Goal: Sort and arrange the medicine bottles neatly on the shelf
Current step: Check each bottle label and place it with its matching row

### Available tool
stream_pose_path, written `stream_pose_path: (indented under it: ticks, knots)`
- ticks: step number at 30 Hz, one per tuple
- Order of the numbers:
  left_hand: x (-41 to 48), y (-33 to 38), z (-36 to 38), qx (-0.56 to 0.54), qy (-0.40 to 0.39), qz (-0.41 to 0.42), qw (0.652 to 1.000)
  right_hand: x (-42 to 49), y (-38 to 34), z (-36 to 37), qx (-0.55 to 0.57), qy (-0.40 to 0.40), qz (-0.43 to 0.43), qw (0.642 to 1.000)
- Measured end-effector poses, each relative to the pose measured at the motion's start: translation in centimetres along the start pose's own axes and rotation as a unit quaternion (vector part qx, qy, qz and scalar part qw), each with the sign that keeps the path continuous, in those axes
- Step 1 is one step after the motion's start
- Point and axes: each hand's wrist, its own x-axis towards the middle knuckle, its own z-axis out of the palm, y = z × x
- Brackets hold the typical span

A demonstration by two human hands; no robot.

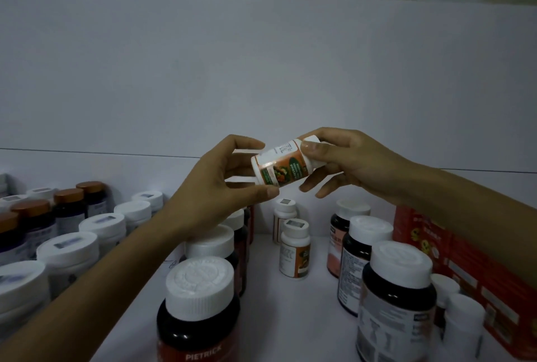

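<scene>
A small white bottle with an orange and green label (pixel 280 168) is held tilted in the air above the shelf (pixel 290 318). My left hand (pixel 220 178) holds its bottom end between thumb and fingers. My right hand (pixel 343 164) grips its white cap end. Directly below stand two matching small white bottles (pixel 294 248), one behind the other, upright on the white shelf surface.
Dark bottles with white caps stand in a column at centre (pixel 200 312) and another at right (pixel 398 297). White jars (pixel 68 254) and copper-capped dark bottles (pixel 68 206) fill the left. A red box (pixel 470 271) lies at the right. White wall behind.
</scene>
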Motion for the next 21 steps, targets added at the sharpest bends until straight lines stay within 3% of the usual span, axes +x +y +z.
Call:
stream_pose_path:
  ticks: [4, 9, 12, 18, 21]
  knots:
    - [0.0, -0.1, 0.0, 0.101, -0.008, 0.003, 0.995, 0.0, 0.7, -0.1, -0.071, 0.011, 0.002, 0.997]
    - [0.1, 0.6, -0.9, 0.149, 0.015, 0.019, 0.989, 0.0, 0.2, -0.2, -0.137, -0.019, 0.013, 0.99]
    - [0.1, 0.0, -0.7, 0.196, -0.016, -0.007, 0.98, 0.5, -0.2, -0.1, -0.188, -0.043, 0.023, 0.981]
    - [-0.1, -0.4, 0.0, 0.256, -0.111, -0.035, 0.96, 4.1, 1.3, -0.4, -0.253, 0.021, 0.044, 0.966]
    - [0.1, -0.5, -0.1, 0.259, -0.132, -0.057, 0.955, 5.9, 2.5, -0.1, -0.311, -0.016, 0.087, 0.946]
